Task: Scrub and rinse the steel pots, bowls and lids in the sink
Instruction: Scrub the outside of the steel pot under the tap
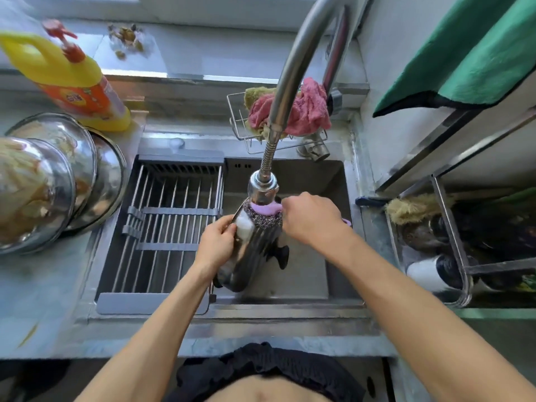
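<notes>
Steel sink point(333, 181) sits in a grey counter point(43, 300), and a steel pot point(255, 253) is held tilted over it under the faucet head point(262, 188). Left hand point(216, 242) grips the pot's rim; right hand point(311, 217) presses a scrubber point(262, 217) onto it. Steel bowls point(58, 181) are stacked on the counter at left.

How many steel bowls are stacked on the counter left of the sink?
3, nested upside down: the top bowl nearest the left edge, a middle bowl behind it, and the bottom bowl toward the sink. More may be hidden underneath.
</notes>
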Motion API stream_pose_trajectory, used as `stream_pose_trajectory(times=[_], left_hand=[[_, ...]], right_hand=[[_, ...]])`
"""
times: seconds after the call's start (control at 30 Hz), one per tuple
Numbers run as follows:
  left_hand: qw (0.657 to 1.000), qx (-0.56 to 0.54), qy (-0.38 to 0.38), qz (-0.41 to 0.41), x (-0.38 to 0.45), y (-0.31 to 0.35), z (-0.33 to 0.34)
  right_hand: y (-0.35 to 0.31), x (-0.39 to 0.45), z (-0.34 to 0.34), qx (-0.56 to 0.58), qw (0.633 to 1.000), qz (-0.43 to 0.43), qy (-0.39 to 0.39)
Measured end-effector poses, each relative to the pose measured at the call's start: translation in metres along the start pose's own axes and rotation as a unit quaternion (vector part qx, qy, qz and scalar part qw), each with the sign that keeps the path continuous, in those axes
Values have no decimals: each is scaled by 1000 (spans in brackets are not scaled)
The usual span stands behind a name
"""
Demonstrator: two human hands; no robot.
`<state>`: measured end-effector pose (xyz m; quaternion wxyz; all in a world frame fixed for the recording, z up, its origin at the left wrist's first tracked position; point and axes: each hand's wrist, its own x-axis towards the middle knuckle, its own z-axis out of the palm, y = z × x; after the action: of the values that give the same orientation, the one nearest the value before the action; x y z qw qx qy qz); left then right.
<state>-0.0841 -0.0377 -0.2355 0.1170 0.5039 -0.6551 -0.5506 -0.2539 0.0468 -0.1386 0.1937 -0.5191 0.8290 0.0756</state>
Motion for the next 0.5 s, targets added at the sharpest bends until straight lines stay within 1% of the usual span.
stream_pose_trajectory(times=[0.1,0.17,0.23,0.33,0.4,0.5], left_hand=[[999,-32,-4,-17,0,2,1],[998,-49,-4,-27,4,7,3],[998,-50,0,-37,9,12,6],[997,-52,3,-64,15,20,10],[994,-69,-1,-84,16,20,13],[992,-77,-7,-102,16,20,17]], right_hand=[[18,15,0,37,998,56,2],[29,26,-1,49,993,96,50],[42,41,-3,29,985,140,94],[55,68,-7,57,972,192,121],[56,86,-7,84,966,208,128],[59,106,-5,70,969,186,144]])
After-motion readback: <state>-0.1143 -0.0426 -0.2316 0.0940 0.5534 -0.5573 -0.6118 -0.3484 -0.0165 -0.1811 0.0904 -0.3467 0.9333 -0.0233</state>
